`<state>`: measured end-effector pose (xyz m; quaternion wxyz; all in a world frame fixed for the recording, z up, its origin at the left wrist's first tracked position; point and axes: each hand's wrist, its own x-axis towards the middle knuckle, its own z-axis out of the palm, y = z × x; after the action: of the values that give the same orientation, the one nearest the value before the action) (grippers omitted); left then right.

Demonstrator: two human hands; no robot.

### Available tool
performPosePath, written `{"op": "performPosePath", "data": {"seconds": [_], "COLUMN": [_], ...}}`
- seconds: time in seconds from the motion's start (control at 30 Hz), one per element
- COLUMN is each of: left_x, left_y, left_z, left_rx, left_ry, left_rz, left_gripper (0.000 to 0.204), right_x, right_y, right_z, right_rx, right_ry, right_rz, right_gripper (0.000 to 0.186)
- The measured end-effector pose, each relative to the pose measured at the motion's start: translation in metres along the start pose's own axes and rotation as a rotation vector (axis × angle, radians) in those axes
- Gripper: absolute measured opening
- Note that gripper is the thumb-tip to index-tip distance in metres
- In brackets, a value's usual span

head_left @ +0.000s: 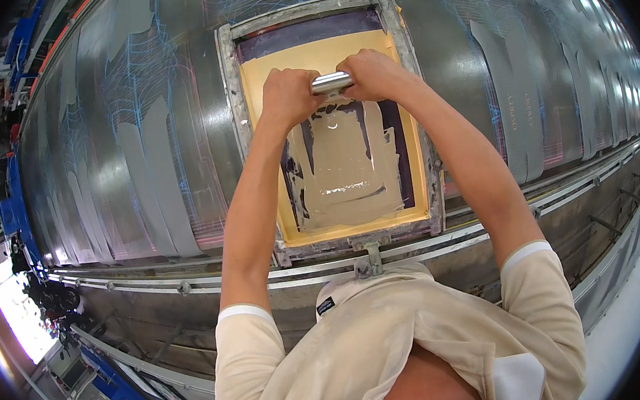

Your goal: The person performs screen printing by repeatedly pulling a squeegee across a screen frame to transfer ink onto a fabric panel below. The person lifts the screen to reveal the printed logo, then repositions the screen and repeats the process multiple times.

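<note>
A squeegee [332, 82] with a shiny metal handle lies across the far part of a screen printing frame [233, 86]. My left hand [289, 97] is wrapped round the handle's left end, and my right hand [375, 75] grips its right end. Both arms stretch forward over the frame. Grey-beige ink [347, 164] is spread in a wide, uneven patch on the dark mesh, nearer to me than the squeegee. Yellow tape [279, 59] borders the mesh inside the worn, stained frame. My hands and the handle hide most of the squeegee's blade.
The frame rests on a long, shiny table [202, 81] marked with blue and pink lines. Grey fabric pieces [163, 163] lie on both sides. A metal rail [191, 283] follows the near edge, where a bracket [373, 260] on the frame meets it. Blue equipment stands at far left.
</note>
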<state>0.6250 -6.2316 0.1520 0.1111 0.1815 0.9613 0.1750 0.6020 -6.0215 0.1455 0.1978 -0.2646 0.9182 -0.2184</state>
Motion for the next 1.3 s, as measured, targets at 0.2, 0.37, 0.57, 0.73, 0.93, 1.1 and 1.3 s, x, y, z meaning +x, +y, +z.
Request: {"op": "performPosePath", "data": {"seconds": [0.2, 0.37, 0.57, 0.73, 0.93, 1.1, 1.3], "left_x": [-0.097, -0.185, -0.189, -0.199, -0.224, -0.261, -0.334], "left_y": [0.033, 0.074, 0.084, 0.079, 0.061, -0.023, -0.171], "left_z": [0.040, 0.058, 0.043, 0.053, 0.032, -0.004, -0.076], "left_rx": [-0.033, -0.013, 0.090, 0.049, -0.017, -0.100, -0.049], "left_ry": [0.156, 0.184, 0.136, 0.123, 0.217, 0.187, 0.164], "left_rz": [0.114, 0.119, 0.088, 0.085, 0.056, 0.061, -0.020], "left_gripper": [0.023, 0.025, 0.034, 0.035, 0.030, 0.032, 0.021], "right_x": [-0.086, -0.173, -0.160, -0.159, -0.158, -0.101, 0.007], "right_y": [-0.034, -0.072, 0.013, 0.069, 0.007, -0.055, -0.210], "right_z": [0.051, 0.082, 0.048, 0.075, 0.027, 0.094, 0.160], "right_rx": [-0.073, 0.002, 0.019, 0.296, 0.422, 0.426, 0.590], "right_ry": [0.065, 0.152, 0.809, 0.678, 0.690, 0.728, 0.863], "right_rz": [-0.098, -0.180, 0.458, 0.762, 0.770, 0.568, 0.467], "right_gripper": [0.019, 0.032, 0.040, 0.043, 0.035, 0.032, 0.031]}}
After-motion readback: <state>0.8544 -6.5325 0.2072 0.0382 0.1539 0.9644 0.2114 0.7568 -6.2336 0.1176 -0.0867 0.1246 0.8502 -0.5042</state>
